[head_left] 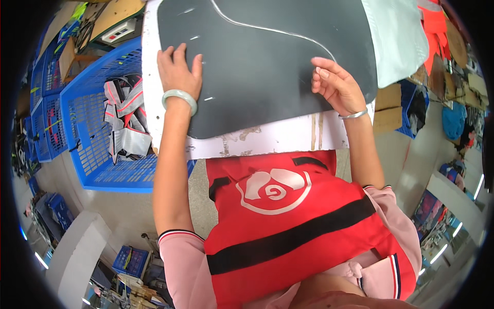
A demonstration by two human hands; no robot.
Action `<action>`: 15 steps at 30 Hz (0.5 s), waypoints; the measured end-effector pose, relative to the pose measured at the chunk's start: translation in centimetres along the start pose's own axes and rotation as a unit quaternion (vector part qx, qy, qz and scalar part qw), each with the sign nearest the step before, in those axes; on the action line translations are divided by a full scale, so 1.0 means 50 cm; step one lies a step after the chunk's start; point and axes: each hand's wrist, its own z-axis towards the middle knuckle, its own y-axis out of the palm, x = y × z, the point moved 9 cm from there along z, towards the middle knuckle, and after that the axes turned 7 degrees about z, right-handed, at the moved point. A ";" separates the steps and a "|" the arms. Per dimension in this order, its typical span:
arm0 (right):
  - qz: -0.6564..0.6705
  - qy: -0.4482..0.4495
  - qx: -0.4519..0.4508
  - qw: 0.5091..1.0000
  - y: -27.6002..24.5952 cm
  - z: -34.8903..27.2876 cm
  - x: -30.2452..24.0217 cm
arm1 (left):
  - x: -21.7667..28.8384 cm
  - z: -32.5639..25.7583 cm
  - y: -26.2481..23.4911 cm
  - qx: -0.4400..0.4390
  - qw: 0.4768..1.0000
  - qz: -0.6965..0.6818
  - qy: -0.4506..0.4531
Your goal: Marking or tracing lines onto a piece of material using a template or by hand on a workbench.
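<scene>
A dark grey, rounded-corner sheet or mat (247,77) lies on a white work table (267,141). My left hand (180,72) rests flat at its left edge with the fingers spread, holding nothing. Across the mat, a thin whitish strand (272,29) curves from the far edge down to my right hand (337,85). That hand is raised near the mat's right side, fingers curled, thumb against the index finger. Whether the strand is gripped or passes behind the fingers is unclear. Several short pale marks show on the mat's left part.
Left of the table stands a blue plastic basket (110,177) holding grey strips with pink-orange edging (128,110). Pale fabric (396,41) drapes at the table's right, with bright orange material (435,33) beyond. A cardboard box (387,108) is below it.
</scene>
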 end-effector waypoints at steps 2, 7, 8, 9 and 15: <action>-0.020 -0.008 -0.009 1.000 0.024 0.044 -0.014 | 0.002 0.001 0.004 -0.011 1.000 -0.005 -0.004; -0.038 0.020 -0.061 0.997 0.108 0.191 -0.033 | 0.015 0.002 0.004 -0.026 0.999 0.017 -0.008; -0.025 0.025 -0.074 0.997 0.127 0.222 -0.034 | 0.017 0.004 0.005 -0.036 0.999 0.034 -0.011; -0.014 0.033 -0.082 0.996 0.147 0.253 -0.034 | 0.016 0.005 0.003 -0.031 0.999 0.038 -0.017; -0.341 0.004 -0.027 0.940 0.257 0.441 -0.045 | 0.000 -0.005 0.021 -0.089 0.994 0.051 -0.045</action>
